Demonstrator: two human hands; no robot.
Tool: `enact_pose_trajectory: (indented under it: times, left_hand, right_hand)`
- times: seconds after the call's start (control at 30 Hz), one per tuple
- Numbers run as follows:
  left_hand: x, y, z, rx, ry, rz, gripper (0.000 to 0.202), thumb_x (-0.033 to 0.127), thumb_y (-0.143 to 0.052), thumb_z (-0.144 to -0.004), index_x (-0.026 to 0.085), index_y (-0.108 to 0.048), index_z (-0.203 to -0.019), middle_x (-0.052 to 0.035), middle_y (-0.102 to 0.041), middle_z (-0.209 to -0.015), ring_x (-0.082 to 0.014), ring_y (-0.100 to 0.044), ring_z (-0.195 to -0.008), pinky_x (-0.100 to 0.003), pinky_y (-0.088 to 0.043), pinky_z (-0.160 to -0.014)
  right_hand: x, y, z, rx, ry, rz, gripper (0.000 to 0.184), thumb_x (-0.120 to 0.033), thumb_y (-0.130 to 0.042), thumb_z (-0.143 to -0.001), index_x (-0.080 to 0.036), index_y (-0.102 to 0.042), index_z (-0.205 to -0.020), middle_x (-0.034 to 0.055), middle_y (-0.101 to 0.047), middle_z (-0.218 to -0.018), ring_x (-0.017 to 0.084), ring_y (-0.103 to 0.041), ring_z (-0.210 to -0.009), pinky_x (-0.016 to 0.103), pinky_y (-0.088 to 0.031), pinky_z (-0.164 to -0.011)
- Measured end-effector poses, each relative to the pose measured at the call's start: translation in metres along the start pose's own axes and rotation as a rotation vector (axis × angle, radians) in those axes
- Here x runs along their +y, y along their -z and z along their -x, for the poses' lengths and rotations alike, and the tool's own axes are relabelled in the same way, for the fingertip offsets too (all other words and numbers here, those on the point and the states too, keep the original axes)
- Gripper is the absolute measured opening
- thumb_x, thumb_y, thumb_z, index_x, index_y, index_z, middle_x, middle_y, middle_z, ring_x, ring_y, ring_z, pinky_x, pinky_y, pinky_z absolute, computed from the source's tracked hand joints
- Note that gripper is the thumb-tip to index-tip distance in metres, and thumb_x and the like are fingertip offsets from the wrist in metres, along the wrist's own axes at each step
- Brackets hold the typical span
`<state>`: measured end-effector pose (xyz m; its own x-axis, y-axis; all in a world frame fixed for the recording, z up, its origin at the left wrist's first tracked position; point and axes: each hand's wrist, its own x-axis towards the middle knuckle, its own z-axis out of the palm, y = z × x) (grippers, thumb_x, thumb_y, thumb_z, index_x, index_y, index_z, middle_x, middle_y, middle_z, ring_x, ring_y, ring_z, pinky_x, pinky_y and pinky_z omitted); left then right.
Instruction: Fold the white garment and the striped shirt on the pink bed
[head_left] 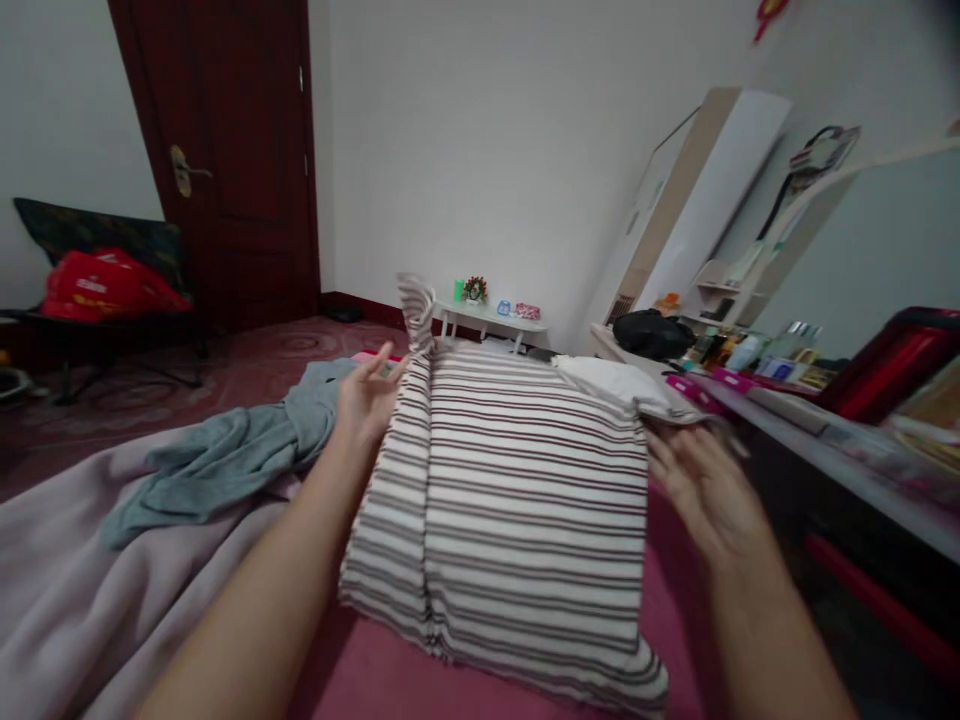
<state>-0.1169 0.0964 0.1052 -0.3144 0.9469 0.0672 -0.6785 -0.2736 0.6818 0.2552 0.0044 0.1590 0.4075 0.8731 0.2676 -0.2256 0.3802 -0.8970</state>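
Note:
A white cloth with dark stripes lies in a roughly rectangular shape on the pink bed surface. A long strip of it is folded along the left side, and a blurred end sticks up at the upper left corner. My left hand is beside that left edge with its fingers spread, gripping nothing. At the right edge, my right hand is turned palm up, fingers apart and slightly blurred, close under a pale flap at the upper right corner. Whether these fingertips touch the flap is hard to see.
Left of the cloth lie a grey-blue garment and a pale pink blanket. On the right stands a dresser with bottles and a black bag. A small white table and a chair with a red bag are farther off.

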Motion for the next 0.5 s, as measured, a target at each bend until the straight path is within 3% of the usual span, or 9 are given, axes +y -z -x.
enact_pose_trajectory:
  times: [0.07, 0.13, 0.23, 0.33, 0.4, 0.5]
  left_hand:
    - [-0.019, 0.012, -0.004, 0.010, 0.157, -0.017, 0.021, 0.029, -0.053, -0.082, 0.017, -0.058, -0.099, -0.0096, -0.060, -0.101, -0.0213, -0.063, -0.086, -0.039, -0.053, -0.075]
    - [-0.038, 0.024, -0.008, 0.072, 0.210, -0.180, 0.023, 0.028, -0.053, -0.078, 0.018, -0.056, -0.099, -0.0092, -0.059, -0.100, -0.0195, -0.063, -0.082, -0.038, -0.053, -0.072]
    - [-0.057, 0.030, -0.011, 0.093, 0.101, -0.438, 0.031, 0.026, -0.059, -0.071, 0.019, -0.056, -0.101, -0.0064, -0.060, -0.099, -0.0172, -0.062, -0.081, -0.033, -0.051, -0.072]
    - [-0.068, 0.017, -0.007, 0.018, -0.020, -0.545, 0.031, 0.022, -0.065, -0.064, 0.018, -0.062, -0.094, -0.0037, -0.063, -0.094, -0.0163, -0.059, -0.085, -0.028, -0.048, -0.075]
    - [-0.075, 0.001, 0.002, -0.109, -0.055, -0.618, 0.025, 0.022, -0.068, -0.061, 0.015, -0.066, -0.086, -0.0036, -0.065, -0.088, -0.0167, -0.059, -0.083, -0.027, -0.047, -0.077]
    - [-0.089, -0.019, 0.020, -0.496, -0.088, -0.852, 0.022, 0.027, -0.063, -0.068, 0.014, -0.069, -0.085, -0.0038, -0.067, -0.081, -0.0172, -0.060, -0.079, -0.028, -0.047, -0.076]
  right_hand:
    - [0.034, 0.016, -0.016, 0.043, -0.159, 0.323, 0.038, -0.026, -0.070, -0.061, -0.020, -0.059, -0.097, 0.0057, -0.068, -0.091, 0.022, -0.067, -0.084, 0.037, -0.055, -0.069]
    - [0.057, 0.028, -0.024, -0.087, -0.128, 0.574, 0.038, -0.030, -0.071, -0.058, -0.019, -0.062, -0.093, 0.0079, -0.069, -0.090, 0.024, -0.066, -0.086, 0.037, -0.054, -0.074]
    - [0.065, 0.026, -0.017, -0.417, -0.052, 0.789, 0.029, -0.036, -0.066, -0.064, -0.016, -0.066, -0.084, 0.0085, -0.070, -0.080, 0.022, -0.065, -0.076, 0.032, -0.051, -0.069]
    - [0.057, 0.010, 0.002, -0.646, -0.135, 0.899, 0.026, -0.039, -0.059, -0.071, -0.014, -0.065, -0.075, 0.0041, -0.065, -0.061, 0.016, -0.058, -0.053, 0.026, -0.045, -0.052]
    - [0.051, -0.001, 0.014, -0.727, -0.159, 0.957, 0.023, -0.037, -0.057, -0.072, -0.015, -0.063, -0.071, 0.0018, -0.062, -0.056, 0.013, -0.055, -0.049, 0.023, -0.041, -0.048]
    - [0.048, -0.010, 0.025, -0.841, -0.160, 1.037, 0.018, -0.033, -0.059, -0.071, -0.016, -0.063, -0.067, 0.0003, -0.060, -0.054, 0.012, -0.054, -0.049, 0.021, -0.038, -0.047]
